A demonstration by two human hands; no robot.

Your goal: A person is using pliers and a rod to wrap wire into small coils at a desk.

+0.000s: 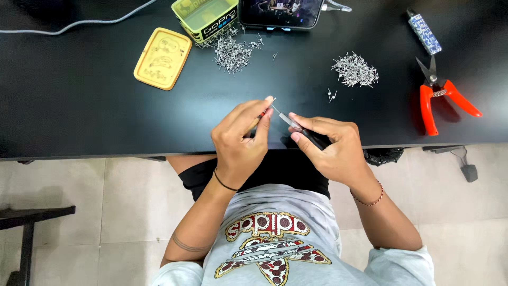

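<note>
My left hand (241, 137) pinches a thin wire with a red end (263, 113) over the front edge of the black desk (79, 106). Fingertips hold the wire near its bright metal tip. My right hand (330, 145) grips a small black-handled tool (312, 136) whose clear and metal tip (286, 119) points up-left toward the wire. Both hands nearly meet at the middle of the desk edge. How the tool tip and the wire touch is too small to tell.
Two heaps of small silver metal pieces lie on the desk, one (232, 53) by an open tin (205, 18), one (355, 70) right. A yellow tin lid (162, 58), phone (280, 13), orange-handled snips (442, 98) and a patterned small case (424, 33) sit around.
</note>
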